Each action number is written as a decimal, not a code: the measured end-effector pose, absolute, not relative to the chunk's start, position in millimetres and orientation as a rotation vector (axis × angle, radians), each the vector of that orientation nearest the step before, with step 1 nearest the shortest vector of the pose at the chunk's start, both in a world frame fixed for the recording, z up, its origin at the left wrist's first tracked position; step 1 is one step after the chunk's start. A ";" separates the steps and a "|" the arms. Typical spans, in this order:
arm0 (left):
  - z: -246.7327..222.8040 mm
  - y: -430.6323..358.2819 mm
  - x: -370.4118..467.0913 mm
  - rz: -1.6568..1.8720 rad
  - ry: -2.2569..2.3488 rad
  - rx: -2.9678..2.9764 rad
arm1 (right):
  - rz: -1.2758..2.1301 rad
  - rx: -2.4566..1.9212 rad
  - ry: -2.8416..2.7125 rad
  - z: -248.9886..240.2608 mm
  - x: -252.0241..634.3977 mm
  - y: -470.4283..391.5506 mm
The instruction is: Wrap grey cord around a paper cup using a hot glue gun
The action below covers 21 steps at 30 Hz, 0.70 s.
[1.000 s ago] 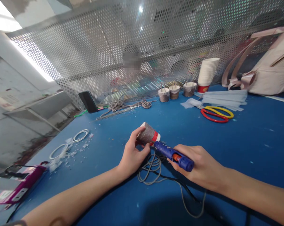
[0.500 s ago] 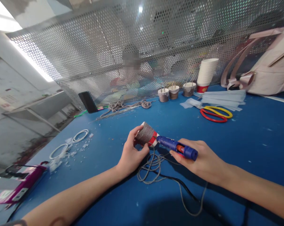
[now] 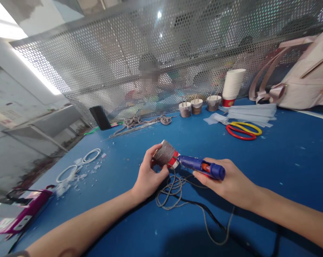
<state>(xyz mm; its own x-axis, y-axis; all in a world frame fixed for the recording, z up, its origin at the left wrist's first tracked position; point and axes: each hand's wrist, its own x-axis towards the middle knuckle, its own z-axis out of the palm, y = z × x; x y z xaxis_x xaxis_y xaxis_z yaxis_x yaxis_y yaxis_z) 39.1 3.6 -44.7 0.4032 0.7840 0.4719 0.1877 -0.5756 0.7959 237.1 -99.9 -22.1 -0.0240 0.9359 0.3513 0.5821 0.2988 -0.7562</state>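
Note:
My left hand is closed around a paper cup, which lies tilted on its side. Grey cord is wound over most of the cup, and a red and white band stays bare at its right end. In my right hand is a blue hot glue gun, its nozzle at the bare red band, touching or very close to it. Loose grey cord lies in loops on the table below the cup. A black cable runs beneath my right hand.
Several finished cord-wrapped cups and a stack of paper cups stand at the back. Scissors lie by glue sticks. At left are white rings, a phone and a purple power strip. Perforated metal screen behind.
The camera view has shifted slightly. Both hands, the cup and the glue gun keep nearly the same positions, with the nozzle still at the red band.

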 end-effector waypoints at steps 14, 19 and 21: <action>-42.8 2.8 37.2 1.135 0.792 1.960 | 0.774 -1.416 -1.541 -14.6 243.5 -96.2; -43.5 3.9 37.1 1.127 0.797 1.949 | 0.832 -1.366 -1.529 -13.0 244.7 -95.3; -43.2 4.0 37.3 1.124 0.802 1.940 | 0.850 -1.363 -1.523 -13.3 244.9 -95.0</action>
